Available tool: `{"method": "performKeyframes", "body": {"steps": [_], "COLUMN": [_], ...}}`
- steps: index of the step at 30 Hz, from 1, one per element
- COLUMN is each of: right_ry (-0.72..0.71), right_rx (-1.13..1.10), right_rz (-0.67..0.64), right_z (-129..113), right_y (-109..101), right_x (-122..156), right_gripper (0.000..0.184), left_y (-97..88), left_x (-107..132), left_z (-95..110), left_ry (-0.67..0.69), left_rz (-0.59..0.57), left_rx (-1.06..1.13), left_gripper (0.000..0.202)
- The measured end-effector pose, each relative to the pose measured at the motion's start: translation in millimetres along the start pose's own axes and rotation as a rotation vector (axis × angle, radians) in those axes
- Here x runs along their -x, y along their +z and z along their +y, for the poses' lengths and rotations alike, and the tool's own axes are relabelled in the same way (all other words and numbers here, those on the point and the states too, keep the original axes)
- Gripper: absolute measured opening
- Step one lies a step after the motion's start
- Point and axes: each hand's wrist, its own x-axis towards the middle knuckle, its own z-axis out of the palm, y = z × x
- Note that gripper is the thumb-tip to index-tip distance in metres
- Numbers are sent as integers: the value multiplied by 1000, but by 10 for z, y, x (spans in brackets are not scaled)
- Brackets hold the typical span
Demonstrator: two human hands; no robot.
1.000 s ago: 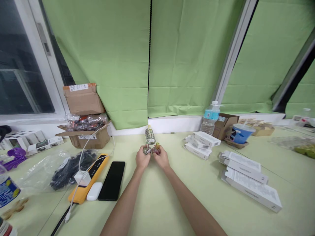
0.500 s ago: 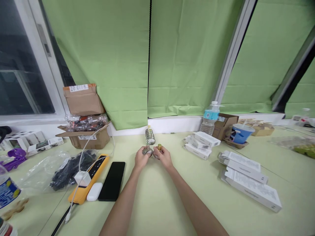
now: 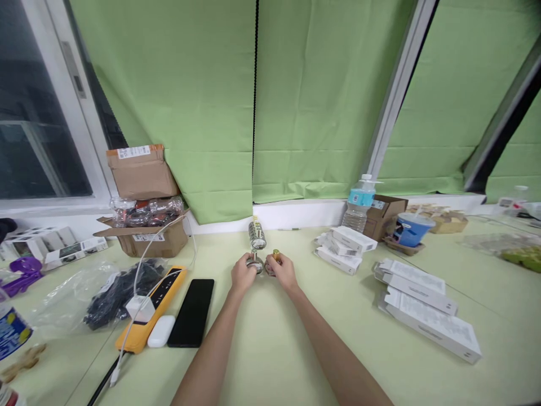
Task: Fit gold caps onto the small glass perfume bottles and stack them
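Observation:
My left hand (image 3: 243, 273) is closed around a small silvery rounded piece (image 3: 255, 263) with a short stem on top. Close beside it, my right hand (image 3: 283, 269) grips another small piece with a gold-coloured top (image 3: 276, 255); fingers cover most of its body. The two pieces are held side by side just above or on the table, and I cannot tell what kind they are. Just beyond my hands lies a shiny silver cylinder (image 3: 257, 235) with ring-like bands and a yellow part at its far end.
On the pale table, a black phone (image 3: 192, 313), a white earbud case (image 3: 161, 331) and an orange power strip (image 3: 163, 301) lie left. White boxes (image 3: 431, 321) and a water bottle (image 3: 358, 206) stand right. An open cardboard box (image 3: 154, 241) sits back left.
Both hands stay in nearly the same place. The silvery piece and the gold-topped piece have turned slightly in my fingers. The view has shifted a little.

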Motion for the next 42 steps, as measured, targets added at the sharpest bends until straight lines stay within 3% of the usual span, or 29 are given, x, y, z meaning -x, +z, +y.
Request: {"method": "performKeyframes", "body": {"steps": [10,26,42], "right_ry": [5,-144,-215], "right_rx": [-7,-6,42], "right_rz": [-17,-27,157], "right_z": [12,75,158], "right_y": [-15,6,5], "right_x": [-12,-11,-63], "right_gripper": [35,46,45], "left_y": [9,30,58], "left_x": [4,35,-41], "left_z": [-17,-5,-85], "left_ry": [42,145,225], "left_rz": [-7,196,207], "left_rx": [-29,-55,148], "left_gripper": [22,20,15]}}
